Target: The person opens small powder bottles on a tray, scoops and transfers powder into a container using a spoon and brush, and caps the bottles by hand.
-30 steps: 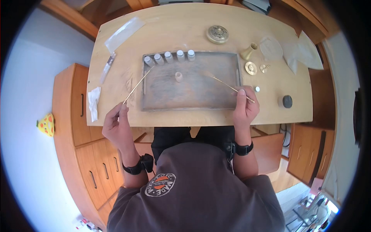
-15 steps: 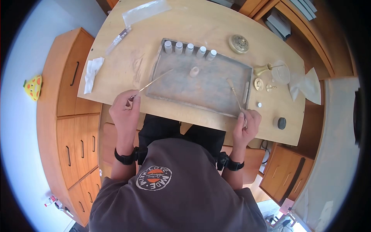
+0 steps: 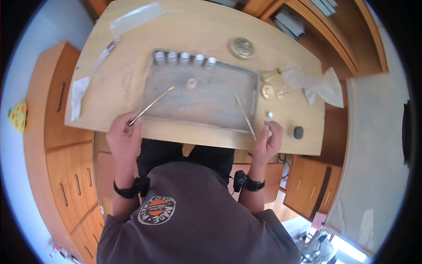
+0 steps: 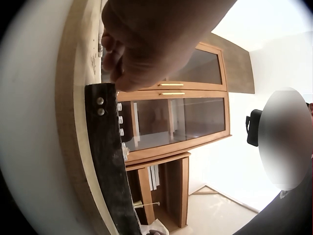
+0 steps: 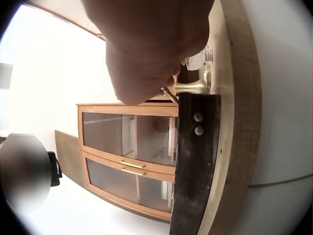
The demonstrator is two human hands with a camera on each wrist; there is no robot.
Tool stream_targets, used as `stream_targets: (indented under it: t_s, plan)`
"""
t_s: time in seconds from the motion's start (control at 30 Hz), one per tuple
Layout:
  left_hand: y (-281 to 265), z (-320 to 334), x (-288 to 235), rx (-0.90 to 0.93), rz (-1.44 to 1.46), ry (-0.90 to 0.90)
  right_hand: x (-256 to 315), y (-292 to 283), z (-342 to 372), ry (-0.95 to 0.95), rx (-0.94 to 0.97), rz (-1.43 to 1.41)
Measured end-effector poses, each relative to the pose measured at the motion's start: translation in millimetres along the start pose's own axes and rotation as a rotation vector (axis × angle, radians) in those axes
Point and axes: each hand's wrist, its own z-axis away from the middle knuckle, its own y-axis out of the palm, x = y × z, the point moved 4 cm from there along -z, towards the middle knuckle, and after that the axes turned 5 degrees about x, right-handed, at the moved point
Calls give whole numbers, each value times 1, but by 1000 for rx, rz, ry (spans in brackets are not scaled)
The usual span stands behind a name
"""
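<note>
Between its thumb and fingers, the left hand (image 3: 124, 136) pinches a thin golden stick (image 3: 151, 105), whose far end is over the dark tray (image 3: 198, 108). A second golden tool (image 3: 246, 116) slants across the tray's front right edge. Just right of its near end is the right hand (image 3: 268, 143), fingers loosely curled, apparently holding nothing. A small pinkish cup (image 3: 190, 83) stands in the tray, in front of several white-capped bottles (image 3: 172, 58). The wrist views show the left hand (image 4: 146, 46) and right hand (image 5: 154, 54) above the tray's side; their grips are largely hidden.
A round brass box (image 3: 242, 48) sits behind the tray. On its right are a brass vase (image 3: 271, 75), brass discs (image 3: 267, 91), a small white cap (image 3: 270, 115), a dark jar (image 3: 298, 132) and clear wrapping (image 3: 325, 90). White tissue (image 3: 79, 97) lies at left.
The head view has shifted. The right hand's fingers have parted from the golden tool, which now rests against the tray's front edge. The left hand still pinches its stick.
</note>
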Motion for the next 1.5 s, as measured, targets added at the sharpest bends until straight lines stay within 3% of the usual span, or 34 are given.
stream_targets:
  t_s: [0.07, 0.27, 0.37, 0.43, 0.53, 0.63, 0.7, 0.8, 0.83, 0.9, 1.07, 1.13, 1.2, 1.23, 1.3, 1.5]
  plan:
    - [0, 0, 3, 45, -76, -52, -8, -8, -6, 5, -48, 31]
    - [0, 0, -1, 66, -133, 20, -39, -33, -19, 163, -102, 150]
    - [-6, -2, -7, -31, -174, 91, -57, -32, -22, 218, -24, 205]
    - [-11, -2, -13, -93, -167, 133, -58, -24, -25, 365, 128, 191]
    - [-12, -3, -30, -172, -132, 145, -46, -13, -36, 319, 265, 293]
    - [13, -17, -46, -6, -136, 244, -61, -8, -36, 230, 358, 269]
    - [38, -29, -55, 53, -163, 308, -63, -9, -38, 199, 345, 262]
    - [73, -44, -62, 102, -129, 344, -67, -17, -35, 254, 161, 87]
    - [81, -50, -62, 88, -135, 340, -59, -19, -36, 243, 168, 77]
    - [99, -58, -61, 278, -108, 318, -47, -27, -35, 292, 122, 56]
    - [124, -66, -52, 409, -160, 276, -12, -22, -37, 175, 119, -105]
    - [127, -63, -51, 437, -204, 262, 20, -9, -41, 100, 201, -155]
    - [123, -54, -74, 347, -201, 593, 49, 7, -44, 15, 313, -153]
    - [123, -52, -77, 351, -213, 569, 62, 17, -44, -77, 399, -142]
    - [126, -42, -89, 352, -205, 756, 73, 37, -42, -91, 481, -127]
    - [136, -38, -84, 433, -217, 712, 76, 81, -37, -159, 611, 8]
